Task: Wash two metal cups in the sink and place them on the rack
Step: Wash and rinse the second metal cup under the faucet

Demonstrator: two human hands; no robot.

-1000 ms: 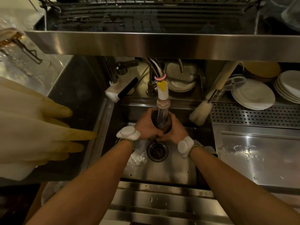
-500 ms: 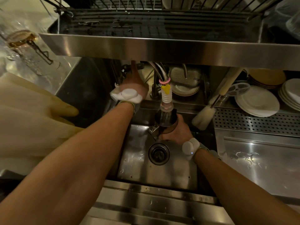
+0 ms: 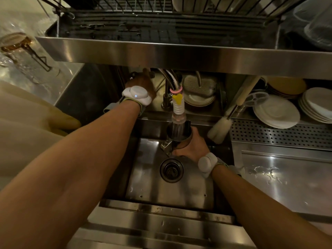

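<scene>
Over sink (image 3: 172, 191), 1 metal cup (image 3: 179, 136) in right hand (image 3: 193, 147), under 1 faucet (image 3: 177, 108)

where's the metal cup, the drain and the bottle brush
metal cup (image 3: 181, 141), head view, on its front wall just under the rim, below the running water
drain (image 3: 171, 170), head view, on the middle of the strainer in the sink floor
bottle brush (image 3: 219, 129), head view, on its white bristle head

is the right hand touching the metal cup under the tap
Touching. The head view shows the right hand wrapped around the side of the metal cup, fingers against its wall, holding it under the running nozzle.
</scene>
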